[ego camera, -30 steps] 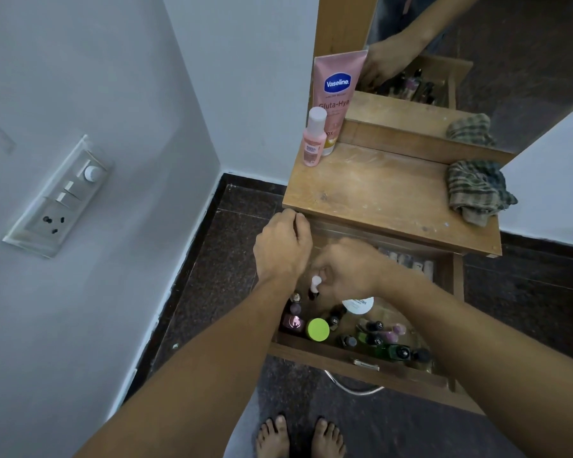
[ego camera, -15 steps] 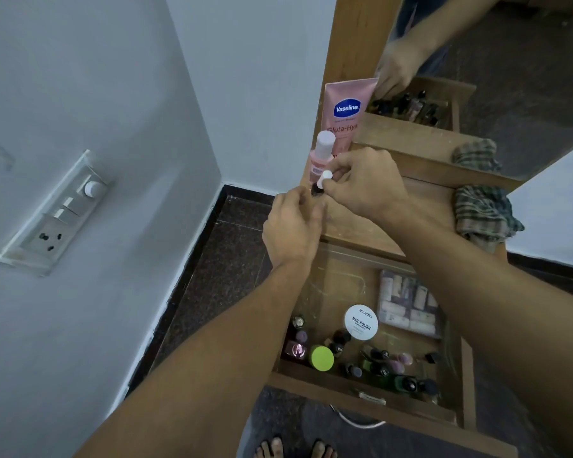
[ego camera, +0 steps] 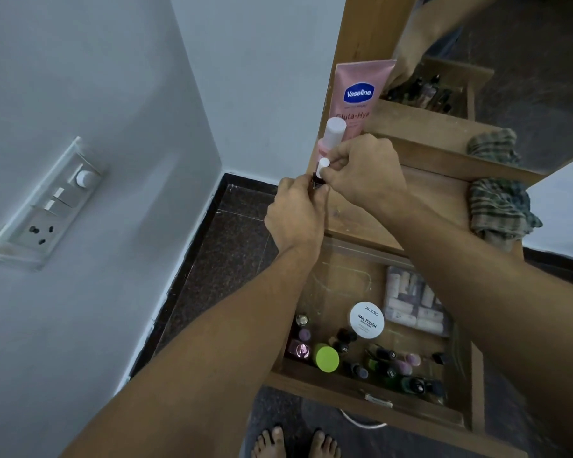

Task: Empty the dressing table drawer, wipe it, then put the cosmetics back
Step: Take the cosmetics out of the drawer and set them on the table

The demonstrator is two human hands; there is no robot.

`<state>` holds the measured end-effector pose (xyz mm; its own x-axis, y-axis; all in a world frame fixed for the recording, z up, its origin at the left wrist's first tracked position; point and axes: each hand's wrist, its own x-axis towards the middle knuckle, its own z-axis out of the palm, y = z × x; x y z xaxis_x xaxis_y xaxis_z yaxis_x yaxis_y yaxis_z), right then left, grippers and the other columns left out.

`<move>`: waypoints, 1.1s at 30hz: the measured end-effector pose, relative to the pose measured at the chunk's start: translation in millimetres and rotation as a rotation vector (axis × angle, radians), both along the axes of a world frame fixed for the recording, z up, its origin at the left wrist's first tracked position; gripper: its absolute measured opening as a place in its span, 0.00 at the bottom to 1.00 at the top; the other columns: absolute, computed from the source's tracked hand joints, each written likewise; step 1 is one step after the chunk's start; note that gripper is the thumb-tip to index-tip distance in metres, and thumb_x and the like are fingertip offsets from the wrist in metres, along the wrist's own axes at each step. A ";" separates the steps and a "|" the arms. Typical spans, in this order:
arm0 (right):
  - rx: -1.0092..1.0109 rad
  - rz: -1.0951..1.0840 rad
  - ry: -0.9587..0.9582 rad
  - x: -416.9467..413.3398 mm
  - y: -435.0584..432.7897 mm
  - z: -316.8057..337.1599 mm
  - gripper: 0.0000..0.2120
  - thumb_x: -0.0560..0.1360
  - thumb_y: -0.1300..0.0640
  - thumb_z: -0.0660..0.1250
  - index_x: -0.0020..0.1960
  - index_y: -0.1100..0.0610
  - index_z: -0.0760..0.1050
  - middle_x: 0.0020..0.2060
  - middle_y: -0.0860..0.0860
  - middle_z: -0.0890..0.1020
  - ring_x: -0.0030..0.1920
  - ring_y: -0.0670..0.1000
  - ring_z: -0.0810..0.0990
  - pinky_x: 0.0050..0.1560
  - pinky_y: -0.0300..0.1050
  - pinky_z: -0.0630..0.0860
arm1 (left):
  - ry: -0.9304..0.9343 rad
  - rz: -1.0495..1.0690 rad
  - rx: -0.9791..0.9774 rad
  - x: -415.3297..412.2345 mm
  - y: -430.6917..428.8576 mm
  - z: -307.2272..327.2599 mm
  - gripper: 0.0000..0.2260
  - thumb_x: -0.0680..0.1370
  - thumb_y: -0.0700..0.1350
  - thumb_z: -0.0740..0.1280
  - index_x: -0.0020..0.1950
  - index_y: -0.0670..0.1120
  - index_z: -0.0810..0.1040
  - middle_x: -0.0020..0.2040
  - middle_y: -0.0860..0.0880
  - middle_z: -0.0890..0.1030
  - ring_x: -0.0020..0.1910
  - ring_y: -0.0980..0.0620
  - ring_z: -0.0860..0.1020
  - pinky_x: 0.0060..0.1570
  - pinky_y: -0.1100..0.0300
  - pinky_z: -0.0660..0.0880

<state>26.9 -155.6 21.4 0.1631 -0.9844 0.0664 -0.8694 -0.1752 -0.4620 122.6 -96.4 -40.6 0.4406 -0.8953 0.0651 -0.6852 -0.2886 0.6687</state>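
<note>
1. Your left hand (ego camera: pixel 295 213) is curled round the dark lower body of a small nail polish bottle (ego camera: pixel 321 170), held above the back left corner of the open drawer (ego camera: pixel 361 401).
2. Your right hand (ego camera: pixel 364 173) pinches the bottle's white cap between thumb and fingertips, just beyond the left hand as seen from the drawer. You cannot tell whether the bottle touches the table top (ego camera: pixel 427 200).
3. Inside the drawer, small polish bottles (ego camera: pixel 387 368) crowd along the front wall, and a green-lidded jar (ego camera: pixel 326 358) stands at the front left.
4. A white round tub (ego camera: pixel 367 319) marked NAIL POLISH lies mid-drawer. A clear pouch (ego camera: pixel 414 302) of pale tubes sits toward the drawer's back right.
5. Beyond the drawer's back left, a pink Vaseline tube (ego camera: pixel 358 94) stands upright on the table top, with a pink white-capped bottle (ego camera: pixel 333 133) just in front of it.
6. Beyond the drawer's back right, a crumpled checked cloth (ego camera: pixel 500 209) lies on the table top.
</note>
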 end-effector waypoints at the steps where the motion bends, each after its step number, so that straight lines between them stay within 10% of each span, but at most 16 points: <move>1: -0.007 0.006 0.003 -0.1 1.9 0.2 0.11 0.75 0.50 0.76 0.55 0.54 0.86 0.48 0.50 0.88 0.47 0.49 0.85 0.55 0.50 0.82 | -0.006 0.000 0.002 0.4 0.1 0.3 0.15 0.81 0.57 0.66 0.64 0.52 0.80 0.58 0.50 0.79 0.52 0.44 0.81 0.47 0.51 0.72; 10: -0.082 0.026 0.061 -22.7 61.0 7.4 0.09 0.73 0.52 0.67 0.45 0.54 0.84 0.39 0.50 0.86 0.41 0.56 0.83 0.44 0.51 0.81 | 0.123 -0.020 -0.002 4.2 6.2 -1.9 0.12 0.79 0.54 0.70 0.59 0.50 0.81 0.54 0.50 0.79 0.51 0.46 0.80 0.51 0.50 0.77; 18: 0.551 0.099 0.121 -11.2 145.7 -44.6 0.12 0.67 0.47 0.68 0.46 0.50 0.85 0.44 0.49 0.87 0.49 0.54 0.85 0.52 0.50 0.83 | 0.225 0.111 -0.097 14.5 47.7 -8.1 0.10 0.82 0.48 0.64 0.59 0.48 0.81 0.56 0.50 0.80 0.49 0.55 0.76 0.49 0.61 0.69; 25: 0.672 0.102 0.181 6.5 149.0 -69.0 0.13 0.66 0.45 0.75 0.38 0.54 0.81 0.38 0.50 0.82 0.40 0.51 0.81 0.31 0.41 0.71 | 0.199 0.136 -0.028 20.7 73.2 -19.0 0.10 0.83 0.49 0.62 0.60 0.49 0.80 0.57 0.51 0.79 0.49 0.56 0.74 0.48 0.60 0.67; 33: 0.720 0.142 0.279 10.2 145.3 -63.0 0.09 0.66 0.50 0.75 0.41 0.54 0.80 0.39 0.50 0.80 0.37 0.47 0.76 0.30 0.40 0.67 | 0.180 0.118 -0.022 23.4 77.2 -23.5 0.11 0.84 0.50 0.61 0.60 0.49 0.80 0.55 0.51 0.79 0.47 0.55 0.75 0.47 0.60 0.68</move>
